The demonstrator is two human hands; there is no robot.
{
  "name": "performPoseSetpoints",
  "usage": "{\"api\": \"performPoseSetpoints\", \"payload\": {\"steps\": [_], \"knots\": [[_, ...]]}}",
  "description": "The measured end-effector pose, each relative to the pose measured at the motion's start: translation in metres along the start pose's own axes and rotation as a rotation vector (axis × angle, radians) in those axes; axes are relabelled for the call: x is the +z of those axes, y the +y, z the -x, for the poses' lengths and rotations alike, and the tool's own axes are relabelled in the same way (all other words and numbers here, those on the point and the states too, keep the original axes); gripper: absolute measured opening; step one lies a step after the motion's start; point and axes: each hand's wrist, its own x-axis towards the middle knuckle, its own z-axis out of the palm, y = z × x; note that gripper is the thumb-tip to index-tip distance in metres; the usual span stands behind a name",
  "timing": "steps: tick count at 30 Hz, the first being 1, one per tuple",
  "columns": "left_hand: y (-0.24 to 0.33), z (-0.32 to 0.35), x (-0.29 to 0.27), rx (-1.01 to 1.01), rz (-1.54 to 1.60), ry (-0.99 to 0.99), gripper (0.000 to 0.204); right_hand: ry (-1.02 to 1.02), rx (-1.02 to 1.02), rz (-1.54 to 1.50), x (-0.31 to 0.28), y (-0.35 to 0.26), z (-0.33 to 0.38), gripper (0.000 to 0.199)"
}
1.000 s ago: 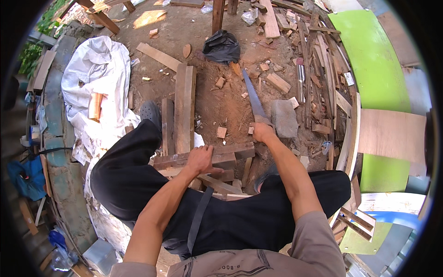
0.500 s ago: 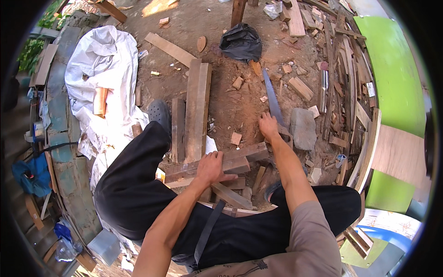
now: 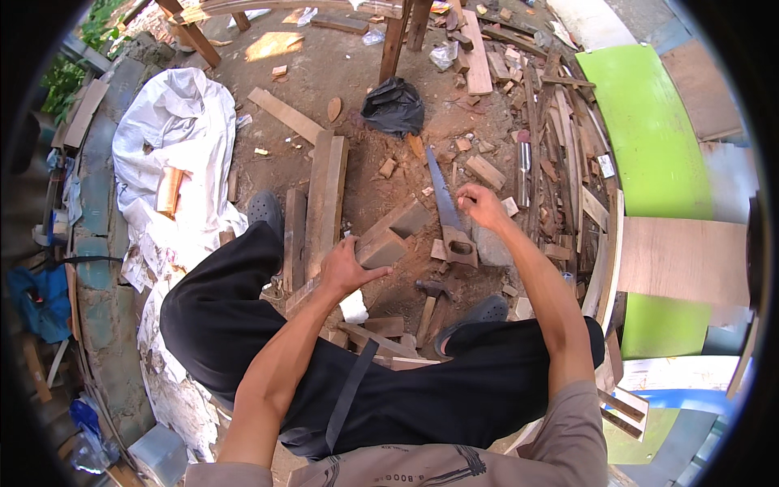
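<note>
My left hand (image 3: 345, 268) grips two short wooden beams (image 3: 393, 231) side by side, its thumb stretched along their cut ends. They slant up to the right, above the ground between my legs. My right hand (image 3: 483, 207) hangs over a grey stone block (image 3: 492, 246), to the right of a handsaw (image 3: 443, 195). Its fingers are curled in, and whether anything is between them is hidden. The saw lies on the dirt with its wooden handle toward me. Below that handle lies a hammer (image 3: 430, 297), close to my right shoe.
Long planks (image 3: 326, 191) lie beside my left shoe. A white sack (image 3: 174, 114) spreads at the left, and a black plastic bag (image 3: 393, 105) sits ahead. Scrap wood (image 3: 560, 154) is heaped along the right, before a green panel (image 3: 649, 122).
My left hand has raised the beams and tilted their far ends upward. My right hand has moved from beside the saw toward the right, uncovering the saw handle. The view has shifted.
</note>
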Motion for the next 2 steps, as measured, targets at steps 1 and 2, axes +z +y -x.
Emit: {"api": "performPoseSetpoints", "payload": {"steps": [1, 2], "knots": [[0.006, -0.002, -0.003, 0.016, 0.014, 0.035, 0.112, -0.005, 0.036, -0.081, -0.021, -0.012, 0.01, 0.021], [0.012, -0.005, -0.009, -0.003, 0.06, -0.023, 0.117, -0.01, 0.071, -0.162, -0.038, -0.022, 0.019, 0.021]]}}
